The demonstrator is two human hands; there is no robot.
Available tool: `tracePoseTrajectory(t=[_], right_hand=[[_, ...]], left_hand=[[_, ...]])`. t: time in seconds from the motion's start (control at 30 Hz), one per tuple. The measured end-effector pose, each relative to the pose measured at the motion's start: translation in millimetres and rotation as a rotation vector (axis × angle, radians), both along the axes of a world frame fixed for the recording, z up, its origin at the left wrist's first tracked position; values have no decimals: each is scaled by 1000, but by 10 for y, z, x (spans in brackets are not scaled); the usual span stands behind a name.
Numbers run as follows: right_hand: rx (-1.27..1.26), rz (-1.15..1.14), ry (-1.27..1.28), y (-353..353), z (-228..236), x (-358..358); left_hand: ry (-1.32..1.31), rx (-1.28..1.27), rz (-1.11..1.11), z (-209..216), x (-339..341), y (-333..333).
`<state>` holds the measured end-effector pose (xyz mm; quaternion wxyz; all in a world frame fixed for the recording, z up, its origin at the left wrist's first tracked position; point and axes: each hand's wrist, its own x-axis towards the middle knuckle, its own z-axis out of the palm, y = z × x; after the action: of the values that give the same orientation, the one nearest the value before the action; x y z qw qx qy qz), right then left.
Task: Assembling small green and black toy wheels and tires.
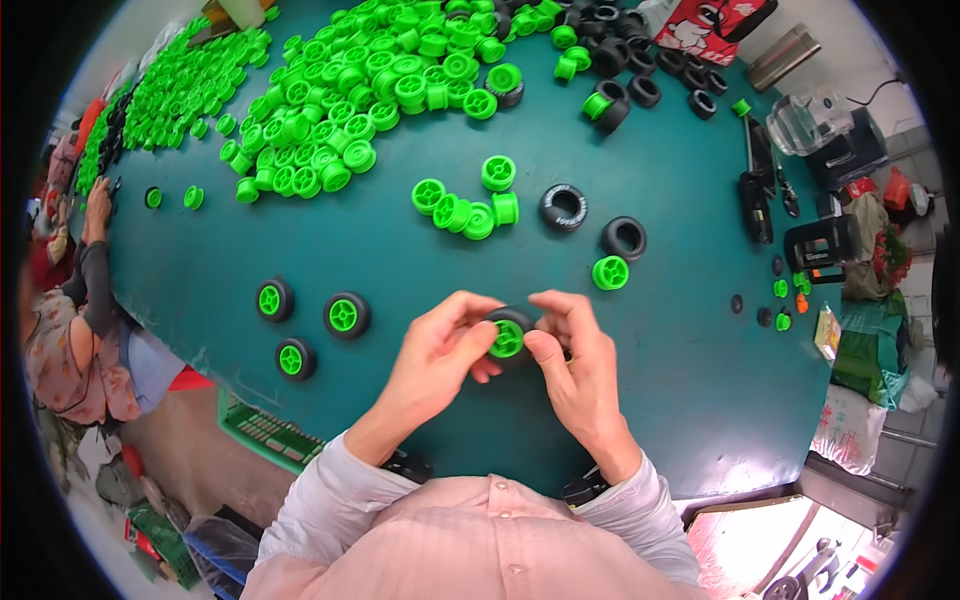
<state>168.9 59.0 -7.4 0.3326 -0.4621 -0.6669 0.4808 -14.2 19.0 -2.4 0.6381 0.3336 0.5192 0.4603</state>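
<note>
Between my hands is a small toy wheel (508, 338), a green spoked rim inside a black rubber tire. My left hand (435, 350) grips it, thumb on the rim's face and fingers curled behind. My right hand (582, 372) closes on its other side, thumb at the rim's edge and index finger arched above the tire. Ahead and to the right lie a loose black tire (564, 208), another tire (625, 238) and a bare green rim (610, 272). Several loose green rims (480, 221) sit ahead. On my left are three tired wheels (346, 315).
A large heap of green rims (340, 110) covers the far left of the green table (690, 380). Black tires (645, 92) pile up at the far right. Tools (757, 195) and a clear-topped machine (808, 122) stand at the right edge. Another person's hand (97, 208) rests at the left edge.
</note>
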Motion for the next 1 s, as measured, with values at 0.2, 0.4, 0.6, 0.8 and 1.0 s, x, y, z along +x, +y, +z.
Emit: tracePoseTrajectory(t=[0.2, 0.4, 0.6, 0.8, 1.0], right_hand=[[363, -389, -542, 587, 91, 467], [509, -169, -612, 824, -29, 649], [505, 80, -510, 423, 259, 356], [464, -49, -507, 267, 79, 228], [485, -157, -815, 595, 63, 458]], left_hand=[[611, 185, 333, 306, -870, -300], [1129, -8, 588, 162, -1849, -786], [1172, -169, 558, -72, -1962, -940], [1412, 63, 821, 62, -1752, -755], [977, 350, 76, 481, -567, -79]])
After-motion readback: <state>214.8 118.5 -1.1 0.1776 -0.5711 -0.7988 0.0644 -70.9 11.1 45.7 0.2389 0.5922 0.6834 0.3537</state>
